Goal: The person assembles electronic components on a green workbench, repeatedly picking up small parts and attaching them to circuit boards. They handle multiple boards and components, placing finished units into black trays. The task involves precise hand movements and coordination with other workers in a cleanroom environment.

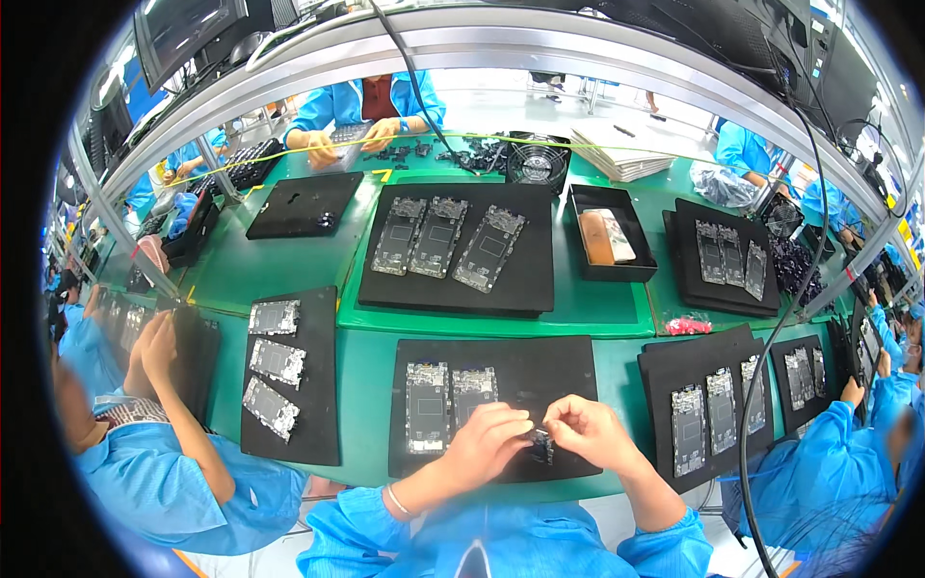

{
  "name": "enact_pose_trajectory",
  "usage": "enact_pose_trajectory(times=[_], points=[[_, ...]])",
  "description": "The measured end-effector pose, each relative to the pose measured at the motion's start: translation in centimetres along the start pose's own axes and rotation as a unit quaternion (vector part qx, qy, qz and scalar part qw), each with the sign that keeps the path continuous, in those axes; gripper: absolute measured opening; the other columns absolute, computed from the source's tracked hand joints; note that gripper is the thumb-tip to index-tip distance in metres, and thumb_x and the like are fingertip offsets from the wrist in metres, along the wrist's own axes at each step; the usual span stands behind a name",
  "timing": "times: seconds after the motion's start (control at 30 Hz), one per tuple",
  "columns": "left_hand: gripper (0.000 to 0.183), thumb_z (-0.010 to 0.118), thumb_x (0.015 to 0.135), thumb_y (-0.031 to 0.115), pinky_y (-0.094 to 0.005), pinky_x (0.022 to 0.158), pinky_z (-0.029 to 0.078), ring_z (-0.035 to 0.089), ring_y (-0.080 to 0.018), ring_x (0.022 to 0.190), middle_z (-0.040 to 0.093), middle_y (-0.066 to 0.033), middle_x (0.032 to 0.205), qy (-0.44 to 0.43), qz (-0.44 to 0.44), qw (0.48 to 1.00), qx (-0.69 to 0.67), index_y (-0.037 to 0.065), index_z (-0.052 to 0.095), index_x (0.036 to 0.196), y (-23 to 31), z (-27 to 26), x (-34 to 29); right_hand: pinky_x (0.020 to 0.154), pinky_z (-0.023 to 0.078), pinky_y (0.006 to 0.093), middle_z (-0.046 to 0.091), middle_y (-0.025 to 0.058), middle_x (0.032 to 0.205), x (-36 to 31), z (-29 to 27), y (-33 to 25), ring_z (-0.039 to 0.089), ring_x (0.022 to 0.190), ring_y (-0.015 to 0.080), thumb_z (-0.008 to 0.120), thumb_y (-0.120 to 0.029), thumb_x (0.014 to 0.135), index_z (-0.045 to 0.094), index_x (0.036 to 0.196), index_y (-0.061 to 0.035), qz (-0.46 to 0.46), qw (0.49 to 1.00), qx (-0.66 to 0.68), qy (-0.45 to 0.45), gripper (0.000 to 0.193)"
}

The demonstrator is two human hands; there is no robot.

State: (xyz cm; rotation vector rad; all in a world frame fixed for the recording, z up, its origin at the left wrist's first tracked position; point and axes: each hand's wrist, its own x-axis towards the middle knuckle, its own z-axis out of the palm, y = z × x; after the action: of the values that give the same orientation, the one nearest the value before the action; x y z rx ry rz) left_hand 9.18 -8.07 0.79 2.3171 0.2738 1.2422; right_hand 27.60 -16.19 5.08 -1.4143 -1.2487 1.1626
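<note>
Head view: we see our left hand (489,443) and right hand (590,433) close together above a black mat (544,364) on the green counter (364,409). Each grip is pinched closed on a small dark part (541,447), partly hidden by our fingers. Left of it, two circuit boards (427,409) lie side by side on the mat.

Circuit boards (427,400) across workbenches (364,405) show an electronics workshop.

We saw a black fan (537,165) beside a pale stack (624,154) — and, nearer us, a red packet (688,326) near an open black box (621,274).
</note>
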Motion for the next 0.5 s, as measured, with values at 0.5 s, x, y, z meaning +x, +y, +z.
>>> enact_pose_trajectory(times=[0.5], points=[[0.072, 0.082, 0.061, 0.021, -0.04, 0.097, 0.039, 0.043, -0.0338, 0.115, 0.049, -0.0152, 0.121, -0.377, -0.323, 0.841, 0.214, 0.001, 0.049, 0.121, -7.4, -1.7, 3.5, 0.07, 0.049, 0.0242, 0.061, 0.0045, 0.082, 1.0, 0.4, 5.9, 0.061, 0.078, 0.0108, 0.054, -0.01, 0.09, 0.055, 0.091, -0.0015, -0.018, 0.97, 0.105, 0.219, 0.009]])
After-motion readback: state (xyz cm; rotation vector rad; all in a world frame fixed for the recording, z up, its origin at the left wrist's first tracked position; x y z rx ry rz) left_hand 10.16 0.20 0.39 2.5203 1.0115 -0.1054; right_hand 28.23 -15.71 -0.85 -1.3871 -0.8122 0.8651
